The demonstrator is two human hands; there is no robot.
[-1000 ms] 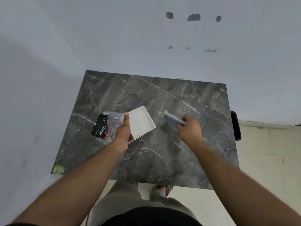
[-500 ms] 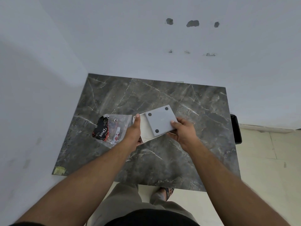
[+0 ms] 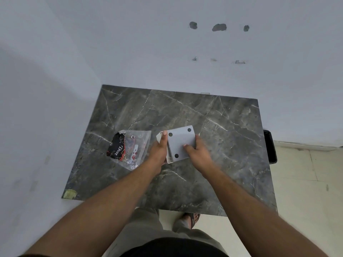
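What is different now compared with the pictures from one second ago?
The right hand brought the grey plate leftward from beside the white tray until it covers most of it. The left hand kept holding the tray; the plastic bag stayed on the marble table.

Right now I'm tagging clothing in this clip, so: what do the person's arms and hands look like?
The left arm and right arm are bare as far as the frame shows, with no sleeves. The left hand and right hand wear no gloves, and no watch or bracelet shows at either wrist.
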